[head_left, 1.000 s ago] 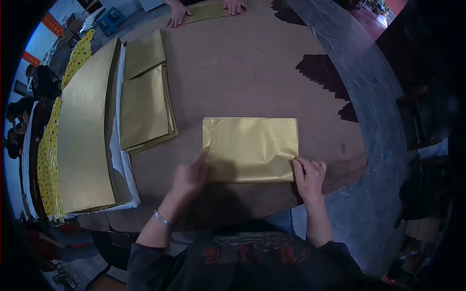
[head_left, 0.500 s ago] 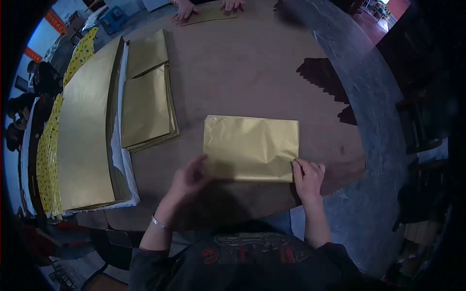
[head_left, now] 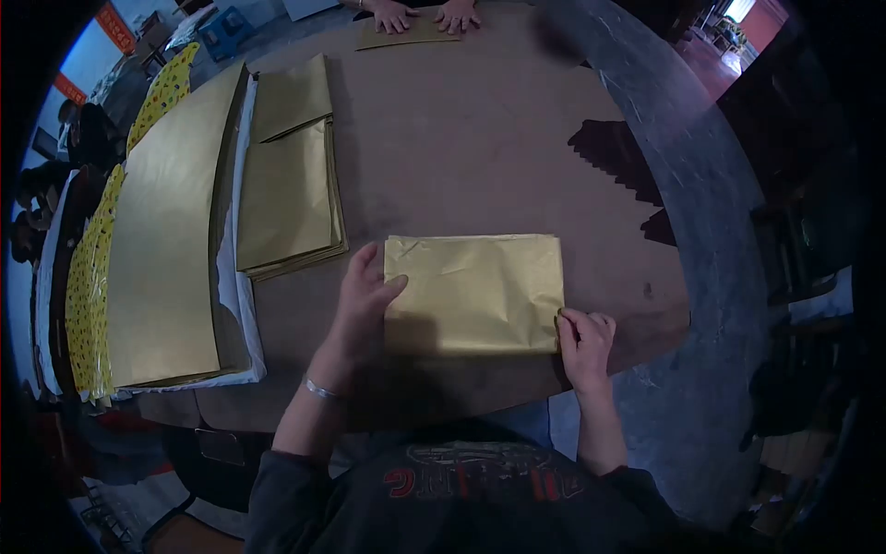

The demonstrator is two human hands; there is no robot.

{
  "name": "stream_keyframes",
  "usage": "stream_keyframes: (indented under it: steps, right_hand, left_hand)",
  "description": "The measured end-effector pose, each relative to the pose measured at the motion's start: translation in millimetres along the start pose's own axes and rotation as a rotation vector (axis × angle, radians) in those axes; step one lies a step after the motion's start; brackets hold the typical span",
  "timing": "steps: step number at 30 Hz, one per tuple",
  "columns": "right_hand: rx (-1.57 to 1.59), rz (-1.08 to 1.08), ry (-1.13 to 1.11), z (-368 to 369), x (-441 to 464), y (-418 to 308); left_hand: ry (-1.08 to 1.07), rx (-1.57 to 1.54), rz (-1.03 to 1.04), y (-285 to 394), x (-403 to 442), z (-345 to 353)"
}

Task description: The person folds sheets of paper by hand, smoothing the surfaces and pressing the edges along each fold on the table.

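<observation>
In front of me on the brown table lies a folded sheet of gold paper [head_left: 472,291], creased toward its right side. My right hand [head_left: 587,346] pinches its lower right edge between thumb and fingers. At the left edge of the paper is my left hand [head_left: 362,300], fingers apart, its thumb reaching over the paper. Whether that thumb presses on the sheet I cannot tell. Left of this hand is a stack of folded gold paper [head_left: 286,198], with another folded gold piece [head_left: 293,97] behind it.
Large flat gold sheets [head_left: 171,249] lie in a pile at the left on white wrapping [head_left: 242,323], beside yellow patterned material [head_left: 88,286]. Across the brown table [head_left: 461,138], another person's hands [head_left: 425,16] press on gold paper [head_left: 408,35]. The table's right edge looks torn.
My left hand has moved up along the paper's left edge from its lower left corner, and its fingers have spread. My right hand keeps its pinch. The view has shifted slightly.
</observation>
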State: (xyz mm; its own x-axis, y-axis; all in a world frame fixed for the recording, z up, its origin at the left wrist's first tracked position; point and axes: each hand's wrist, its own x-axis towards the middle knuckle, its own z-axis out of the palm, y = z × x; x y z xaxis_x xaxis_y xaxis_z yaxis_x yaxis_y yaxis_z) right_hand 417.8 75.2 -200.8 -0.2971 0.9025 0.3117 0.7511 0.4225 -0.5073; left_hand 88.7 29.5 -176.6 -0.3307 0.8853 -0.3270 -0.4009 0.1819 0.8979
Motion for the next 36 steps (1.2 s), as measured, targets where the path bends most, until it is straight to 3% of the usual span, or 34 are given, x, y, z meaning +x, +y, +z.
stream_keyframes:
  steps: [6,8,11,13,17,28,36]
  right_hand:
    - [0.023,-0.058,-0.057,-11.6,3.0,-2.1]
    - [-0.01,-0.1,0.068,-14.8,11.3,-9.2]
    - [0.121,-0.29,0.118,-18.3,39.9,-41.4]
    - [0.163,-0.419,0.082,-16.0,60.6,-68.3]
    - [0.238,-0.591,-0.003,2.0,92.7,-111.4]
    - [0.316,-0.593,-0.202,24.3,114.9,-121.0]
    - [0.472,-0.561,-0.194,28.4,112.0,-122.4]
  left_hand:
    - [-0.172,-0.087,0.119,8.9,-4.4,7.7]
    - [-0.21,-0.06,0.108,12.9,-12.8,9.2]
    - [-0.226,-0.099,0.127,11.3,-18.9,6.4]
    - [-0.308,-0.096,0.172,7.9,-18.7,-0.3]
    - [-0.271,-0.07,0.184,21.0,-30.1,14.0]
    - [-0.29,0.014,0.26,13.4,-29.9,6.0]
    - [-0.3,-0.002,0.244,10.3,-28.1,4.8]
